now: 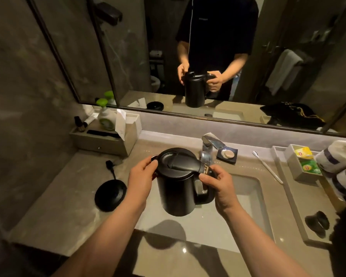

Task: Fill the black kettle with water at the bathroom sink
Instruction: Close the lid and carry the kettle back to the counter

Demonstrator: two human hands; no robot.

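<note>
The black cylindrical plastic kettle point(179, 182) hangs upright above the pale rectangular undermount sink point(246, 198), its lid down. The right hand point(218, 183) curls tightly around the handle near its top; the left hand point(141, 177) presses its fingers against the upper rim by the spout. The chrome angular faucet point(209, 145) stands just behind the kettle. The round black kettle base point(110, 194) lies on the grey stone tabletop point(68, 206), left of the sink.
</note>
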